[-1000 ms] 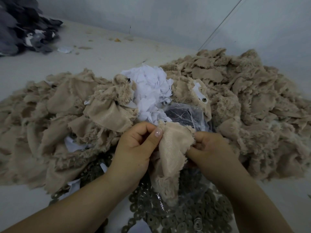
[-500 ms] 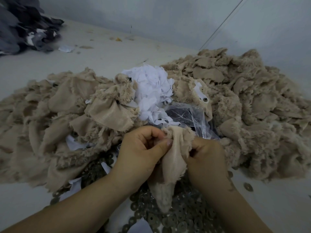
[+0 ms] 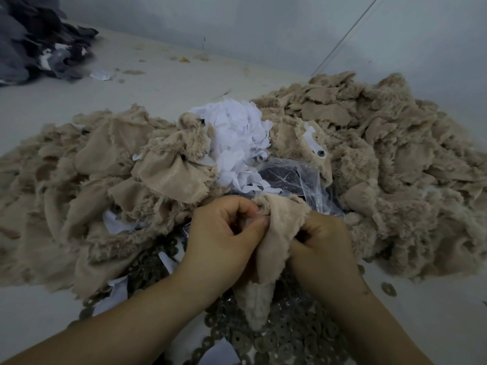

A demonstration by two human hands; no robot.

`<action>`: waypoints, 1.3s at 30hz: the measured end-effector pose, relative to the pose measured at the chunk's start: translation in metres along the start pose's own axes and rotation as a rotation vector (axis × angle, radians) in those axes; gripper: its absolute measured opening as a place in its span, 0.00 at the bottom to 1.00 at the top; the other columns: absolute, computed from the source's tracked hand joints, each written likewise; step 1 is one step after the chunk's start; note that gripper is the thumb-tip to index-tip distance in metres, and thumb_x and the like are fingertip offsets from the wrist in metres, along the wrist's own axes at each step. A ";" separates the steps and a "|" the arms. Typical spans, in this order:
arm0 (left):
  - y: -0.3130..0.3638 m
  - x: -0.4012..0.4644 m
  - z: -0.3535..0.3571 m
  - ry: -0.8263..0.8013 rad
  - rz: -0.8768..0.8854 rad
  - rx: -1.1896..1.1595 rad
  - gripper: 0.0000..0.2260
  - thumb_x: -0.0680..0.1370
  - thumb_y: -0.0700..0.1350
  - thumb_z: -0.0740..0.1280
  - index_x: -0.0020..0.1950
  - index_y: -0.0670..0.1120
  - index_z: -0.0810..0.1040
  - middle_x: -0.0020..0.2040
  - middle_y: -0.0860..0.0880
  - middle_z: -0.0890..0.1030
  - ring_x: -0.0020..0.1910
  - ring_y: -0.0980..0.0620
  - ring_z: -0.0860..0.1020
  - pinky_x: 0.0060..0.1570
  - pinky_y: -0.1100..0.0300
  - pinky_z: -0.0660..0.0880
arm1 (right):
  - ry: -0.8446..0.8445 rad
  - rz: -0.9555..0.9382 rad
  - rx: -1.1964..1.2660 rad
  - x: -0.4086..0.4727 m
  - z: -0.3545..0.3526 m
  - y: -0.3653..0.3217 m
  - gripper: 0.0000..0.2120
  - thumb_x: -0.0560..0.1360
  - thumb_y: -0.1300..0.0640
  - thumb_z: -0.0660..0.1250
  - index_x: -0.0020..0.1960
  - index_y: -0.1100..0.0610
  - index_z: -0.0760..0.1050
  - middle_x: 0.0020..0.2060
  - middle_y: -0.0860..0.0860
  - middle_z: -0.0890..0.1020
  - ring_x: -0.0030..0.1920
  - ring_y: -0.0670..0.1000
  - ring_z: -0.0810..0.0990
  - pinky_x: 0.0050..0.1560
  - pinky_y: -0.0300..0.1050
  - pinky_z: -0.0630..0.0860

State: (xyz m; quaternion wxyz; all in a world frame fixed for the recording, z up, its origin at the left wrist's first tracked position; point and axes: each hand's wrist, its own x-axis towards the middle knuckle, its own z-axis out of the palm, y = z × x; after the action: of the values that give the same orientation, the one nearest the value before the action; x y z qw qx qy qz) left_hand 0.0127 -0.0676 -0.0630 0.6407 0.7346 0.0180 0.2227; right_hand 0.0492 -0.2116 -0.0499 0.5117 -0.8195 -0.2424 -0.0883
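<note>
Holding a beige plush piece up between both hands, you had your left grip closed on its upper left edge, the thumb and curled fingers pinching the cloth. Your right grip clutched the right edge, with its fingers curled into the fabric. The piece hung just in front of you, its woven backing facing up and its furry lower tip pointing down over a spread of grey metal discs on the table.

Behind your hands lay a crumpled clear plastic bag with something dark inside, and beyond it a heap of white scraps. Beige plush offcuts were piled on both sides: one mound to your left and a bigger one to your right. One stray disc sat apart on the table near your right wrist. A dark grey fabric heap lay in the far left corner, well apart from the rest.
</note>
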 end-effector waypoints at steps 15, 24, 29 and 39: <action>0.001 0.001 -0.002 -0.034 -0.264 -0.421 0.03 0.69 0.42 0.75 0.36 0.47 0.84 0.35 0.45 0.83 0.35 0.49 0.80 0.37 0.58 0.78 | -0.021 0.236 0.345 0.000 -0.001 -0.006 0.07 0.74 0.61 0.71 0.39 0.53 0.85 0.33 0.47 0.86 0.34 0.43 0.85 0.33 0.34 0.78; 0.001 -0.002 0.002 -0.035 -0.265 -0.490 0.05 0.73 0.43 0.72 0.37 0.45 0.82 0.36 0.43 0.81 0.38 0.47 0.79 0.42 0.55 0.79 | -0.006 0.311 0.448 0.000 0.001 -0.004 0.05 0.75 0.59 0.70 0.45 0.54 0.86 0.39 0.52 0.87 0.41 0.52 0.87 0.39 0.41 0.82; -0.001 -0.001 0.004 -0.047 -0.251 -0.442 0.06 0.75 0.44 0.69 0.39 0.45 0.80 0.37 0.43 0.80 0.37 0.48 0.78 0.40 0.55 0.79 | 0.002 0.353 0.510 0.000 0.001 -0.003 0.06 0.76 0.58 0.69 0.47 0.54 0.86 0.41 0.53 0.87 0.43 0.53 0.87 0.41 0.43 0.83; 0.000 -0.003 0.004 -0.037 -0.140 -0.278 0.07 0.75 0.47 0.66 0.38 0.48 0.78 0.34 0.45 0.76 0.34 0.48 0.72 0.34 0.54 0.73 | -0.090 0.581 0.820 0.002 0.000 -0.008 0.11 0.79 0.55 0.65 0.57 0.58 0.81 0.52 0.58 0.86 0.54 0.58 0.85 0.54 0.53 0.82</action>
State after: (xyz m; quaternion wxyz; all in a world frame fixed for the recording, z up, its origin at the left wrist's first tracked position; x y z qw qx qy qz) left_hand 0.0113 -0.0725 -0.0640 0.7504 0.6398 0.0266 0.1641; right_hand 0.0471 -0.2079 -0.0431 0.7840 -0.5877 -0.0410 0.1959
